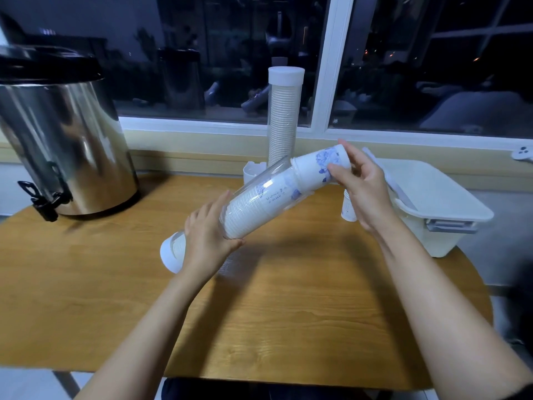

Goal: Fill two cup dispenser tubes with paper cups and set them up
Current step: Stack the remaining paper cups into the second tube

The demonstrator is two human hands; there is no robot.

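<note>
My left hand (206,235) grips a clear dispenser tube (259,192) held tilted over the wooden table (259,313); its white end cap (170,254) points down left. A stack of white paper cups with blue flower print (314,168) sticks out of the tube's upper end, and my right hand (360,183) holds that stack by its top. More nested cups show inside the tube. A second tube (284,116), filled with cups and capped, stands upright by the window behind.
A steel drinks urn (63,140) with a black tap stands at the left. A white lidded bin (438,203) sits at the right, a loose cup (347,206) beside it. A small white holder (252,170) stands behind the tilted tube.
</note>
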